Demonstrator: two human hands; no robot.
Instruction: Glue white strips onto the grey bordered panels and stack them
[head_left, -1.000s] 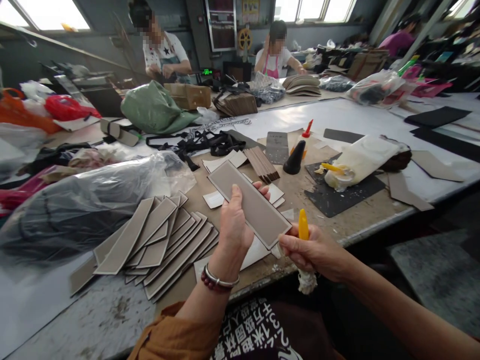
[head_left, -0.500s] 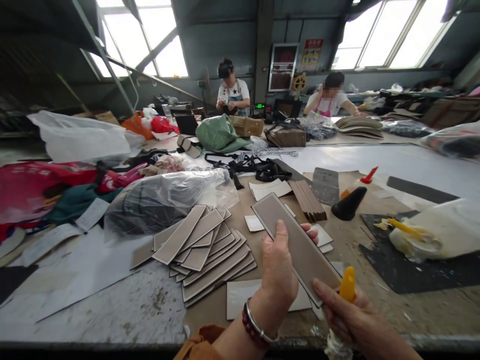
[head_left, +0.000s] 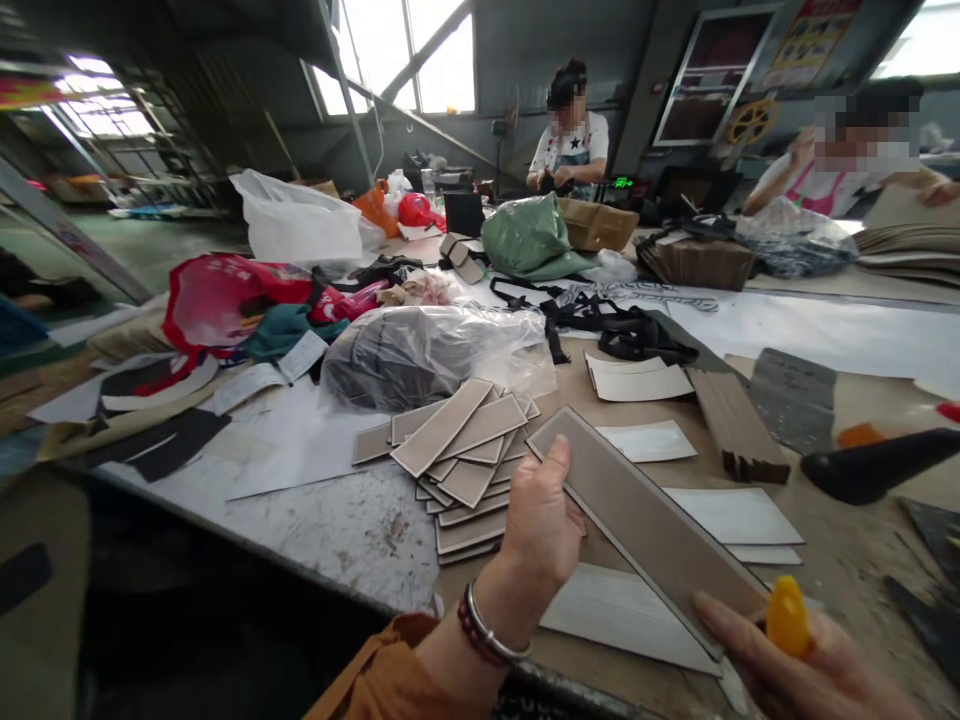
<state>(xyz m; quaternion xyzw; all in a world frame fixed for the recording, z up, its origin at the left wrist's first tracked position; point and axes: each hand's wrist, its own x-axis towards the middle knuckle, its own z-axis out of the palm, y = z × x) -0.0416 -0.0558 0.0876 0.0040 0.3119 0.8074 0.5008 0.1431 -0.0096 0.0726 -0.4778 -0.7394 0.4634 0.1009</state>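
**Mid-batch: one strip in hand, a heap already stacked**

Right now the left hand grips a long grey card strip, thumb on its upper face and the other fingers hidden under it, holding it tilted above the bench. At the strip's near end the right hand closes around a yellow-tipped tool, its forefinger lying against the strip's edge.

Just left of the held strip lies a fanned pile of similar strips, which I judge to be pieces already handled. Beyond the strip sit white sheets, an upright row of brown cards and a black cone. Whether those brown cards await the same treatment cannot be told, so the work looks partway through. Behind the pile rests a clear plastic bag.
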